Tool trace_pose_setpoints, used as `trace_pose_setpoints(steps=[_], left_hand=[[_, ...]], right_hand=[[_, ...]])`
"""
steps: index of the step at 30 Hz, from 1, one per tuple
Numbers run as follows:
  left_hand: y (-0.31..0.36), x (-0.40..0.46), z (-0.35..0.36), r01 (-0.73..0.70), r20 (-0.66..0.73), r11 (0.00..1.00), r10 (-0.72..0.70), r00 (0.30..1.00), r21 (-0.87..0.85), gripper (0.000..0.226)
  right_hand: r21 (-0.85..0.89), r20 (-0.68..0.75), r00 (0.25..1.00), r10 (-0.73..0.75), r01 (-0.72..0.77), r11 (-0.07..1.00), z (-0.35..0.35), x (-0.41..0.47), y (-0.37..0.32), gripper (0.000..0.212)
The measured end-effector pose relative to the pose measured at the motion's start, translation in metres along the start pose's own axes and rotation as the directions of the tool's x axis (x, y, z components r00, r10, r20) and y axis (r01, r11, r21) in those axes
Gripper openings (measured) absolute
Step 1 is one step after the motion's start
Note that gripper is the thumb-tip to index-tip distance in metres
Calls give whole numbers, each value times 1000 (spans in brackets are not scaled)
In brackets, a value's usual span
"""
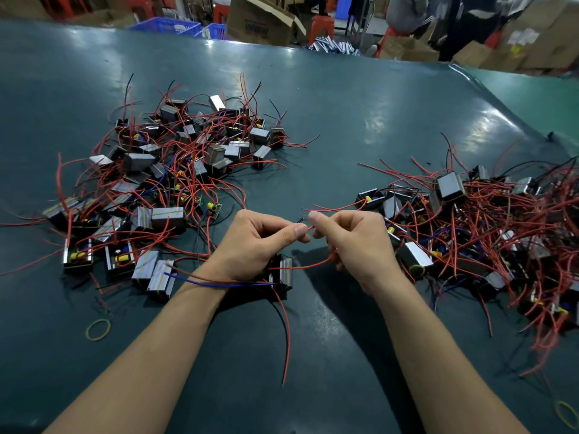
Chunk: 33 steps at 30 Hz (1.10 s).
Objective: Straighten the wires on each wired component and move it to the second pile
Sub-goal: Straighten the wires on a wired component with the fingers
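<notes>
Wire pinched between my hands

Left hand [260, 242] and right hand [347, 242] pinch a red wire [308, 227] lying left-right; component [282, 274] under my left wrist.

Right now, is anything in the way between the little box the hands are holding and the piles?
Nothing visible blocks it. The component sits under the left hand, both hands pinching its red wire. Only bare table lies toward either pile; which pile is second, I cannot tell.

Two bare forearms, no sleeves in view, left hand [253, 242] at 11 o'clock, right hand [351, 242] at 1 o'clock, apparently no rings, short trimmed nails
</notes>
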<state>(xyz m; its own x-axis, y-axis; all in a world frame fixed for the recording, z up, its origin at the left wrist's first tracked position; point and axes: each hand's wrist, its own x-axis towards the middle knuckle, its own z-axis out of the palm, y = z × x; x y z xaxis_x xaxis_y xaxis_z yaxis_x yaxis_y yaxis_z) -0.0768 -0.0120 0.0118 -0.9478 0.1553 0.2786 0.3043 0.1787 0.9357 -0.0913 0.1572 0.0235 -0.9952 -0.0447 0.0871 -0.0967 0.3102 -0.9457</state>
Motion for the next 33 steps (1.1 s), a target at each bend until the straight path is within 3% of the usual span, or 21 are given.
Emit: trace_pose_setpoints(steps=[3, 5, 7, 9, 10, 13, 16, 21, 25, 27, 28, 29, 30, 31, 32, 33], left_hand=[[1, 0, 0, 11, -19, 1000, -11, 1000, -15, 10], [1, 0, 0, 18, -41, 999, -19, 999, -26, 9], [2, 0, 0, 25, -46, 999, -26, 999, -27, 10], [4, 1, 1, 41, -41, 999, -42, 998, -23, 13], [4, 1, 1, 47, -37, 999, -48, 998, -21, 14], [4, 2, 1, 65, -33, 998, -66, 997, -28, 16], [4, 1, 0, 69, -27, 997, -70, 997, -37, 16], [5, 0, 0, 69, -33, 995, -72, 997, -69, 18], [7, 0, 0, 76, -31, 993, -79, 996, -90, 15], [6, 0, 0, 81, -26, 991, -85, 996, -111, 19], [5, 0, 0, 82, -26, 988, -86, 996, -128, 22], [4, 0, 0, 77, -27, 988, -81, 996, -131, 23], [3, 0, 1, 68, -29, 990, -72, 997, -119, 22], [2, 0, 1, 60, -31, 994, -63, 998, -94, 19], [0, 1, 1, 54, -35, 996, -57, 998, -69, 17], [-1, 1, 2, 49, -38, 998, -51, 998, -48, 15]], right_hand=[[-374, -88, 926, -368, 312, 873, 9, -3, 3, 37], [-398, -65, 879, -472, 411, 820, 9, -5, 3, 37], [-280, 7, 894, -448, 431, 858, -2, -2, 3, 35], [-181, 76, 931, -357, 365, 913, -16, 4, 4, 19], [-188, 95, 934, -344, 356, 915, -22, 7, 5, 13], [-242, 154, 891, -427, 453, 858, -23, 9, 9, 33], [-257, 189, 834, -518, 551, 794, -20, 8, 8, 22], [-252, 229, 856, -463, 512, 822, -22, 5, 5, 11], [-187, 239, 910, -337, 384, 904, -16, 0, -1, 22], [-17, 203, 970, -133, 139, 990, -9, -1, -4, 32], [139, 211, 976, 47, -78, 987, -5, -1, -7, 35], [310, 275, 932, 234, -316, 896, -1, 0, -8, 36], [442, 369, 851, 373, -514, 735, 2, 1, -11, 34], [509, 434, 784, 443, -619, 598, 4, 2, -13, 33], [527, 448, 758, 474, -652, 545, 5, 3, -14, 32], [480, 374, 800, 469, -600, 640, 6, 2, -14, 32]])
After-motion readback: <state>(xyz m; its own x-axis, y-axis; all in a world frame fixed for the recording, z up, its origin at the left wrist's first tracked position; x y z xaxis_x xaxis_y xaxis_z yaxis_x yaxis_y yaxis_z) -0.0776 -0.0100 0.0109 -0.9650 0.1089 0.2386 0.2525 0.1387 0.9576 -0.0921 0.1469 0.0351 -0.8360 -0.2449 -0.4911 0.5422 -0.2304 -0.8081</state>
